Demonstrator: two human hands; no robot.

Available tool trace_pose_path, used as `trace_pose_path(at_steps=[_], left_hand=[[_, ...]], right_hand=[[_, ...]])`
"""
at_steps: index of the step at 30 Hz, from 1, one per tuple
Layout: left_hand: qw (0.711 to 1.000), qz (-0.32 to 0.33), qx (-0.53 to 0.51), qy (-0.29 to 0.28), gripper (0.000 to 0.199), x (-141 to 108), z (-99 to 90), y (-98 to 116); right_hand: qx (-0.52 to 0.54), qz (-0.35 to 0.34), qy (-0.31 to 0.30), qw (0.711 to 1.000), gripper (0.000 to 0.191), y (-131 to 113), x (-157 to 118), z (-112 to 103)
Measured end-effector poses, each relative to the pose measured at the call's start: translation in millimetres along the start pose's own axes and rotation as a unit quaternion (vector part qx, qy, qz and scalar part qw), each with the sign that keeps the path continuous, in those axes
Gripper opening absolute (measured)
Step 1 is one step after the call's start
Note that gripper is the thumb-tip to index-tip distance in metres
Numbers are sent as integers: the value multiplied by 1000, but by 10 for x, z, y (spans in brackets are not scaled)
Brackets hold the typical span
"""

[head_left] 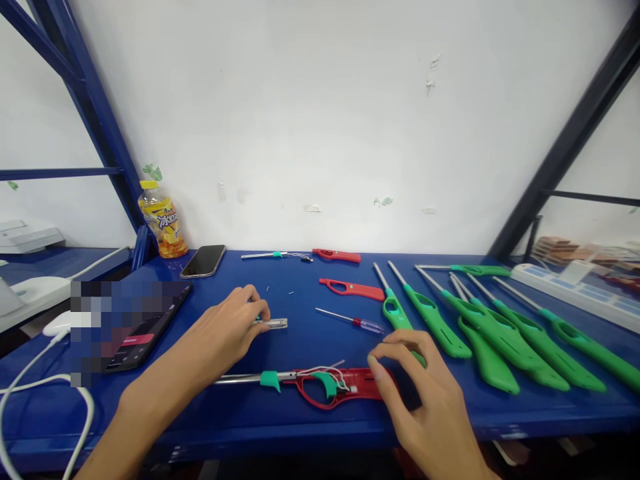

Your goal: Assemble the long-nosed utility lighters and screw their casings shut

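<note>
My left hand [240,323] is closed round one end of a small clear piece [277,323] over the blue table [295,347]. Close to the table's front edge lies an opened red lighter body [367,383] with a metal tube, white wires and a green trigger [327,385] showing. My right hand [420,387] hovers at the right end of this body, thumb and fingers apart, with nothing visible between them. Behind it, a screwdriver [367,325] with a clear and red handle points left.
Several green lighters [493,327] cover the right side. Two red shell pieces [357,289] and a metal tube with wires [263,255] lie farther back. A phone [203,261], a bottle [164,223] and a tablet [150,333] occupy the left.
</note>
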State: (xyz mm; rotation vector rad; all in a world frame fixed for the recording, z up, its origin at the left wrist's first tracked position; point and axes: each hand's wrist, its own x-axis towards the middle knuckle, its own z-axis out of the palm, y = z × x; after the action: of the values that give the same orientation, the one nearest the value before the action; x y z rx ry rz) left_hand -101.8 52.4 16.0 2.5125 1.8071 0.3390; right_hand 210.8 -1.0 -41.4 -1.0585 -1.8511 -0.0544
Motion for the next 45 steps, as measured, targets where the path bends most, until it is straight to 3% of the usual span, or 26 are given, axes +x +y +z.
trace_pose_path(at_steps=[5,10,14,16,19,22,24,28,38,45], left_hand=[[995,63,-74,25,15,-51,-90,178],[964,190,-175,59,13,-142,-107,527],[952,214,-199,87,19,-144,-49,628],[960,199,-169,103,23,-116,-30,565],[987,120,-44,102,27,-72,-35,393],[996,2,82,23,29,-43,-71,253],[992,-36,115,-29,28,-26,-89,215],[989,-31,128,-61,24,17,-59,220],[988,-10,146,-56,30,33,-42,341],[989,-3,142,-49,29,43,-47,414]], right_hand=[[35,6,-1,999,11,-39,58,-38],[65,-7,-98,993,36,-148,276,11],[102,-52,-113,987,19,-180,385,116],[109,-43,-79,990,15,-154,389,140],[134,53,-42,989,12,-85,369,121],[181,151,-41,971,14,-27,352,82],[196,172,-41,964,17,-11,345,72],[191,178,-57,964,19,-10,326,84],[190,174,-70,964,25,-4,312,58],[241,194,-64,949,27,-9,326,71]])
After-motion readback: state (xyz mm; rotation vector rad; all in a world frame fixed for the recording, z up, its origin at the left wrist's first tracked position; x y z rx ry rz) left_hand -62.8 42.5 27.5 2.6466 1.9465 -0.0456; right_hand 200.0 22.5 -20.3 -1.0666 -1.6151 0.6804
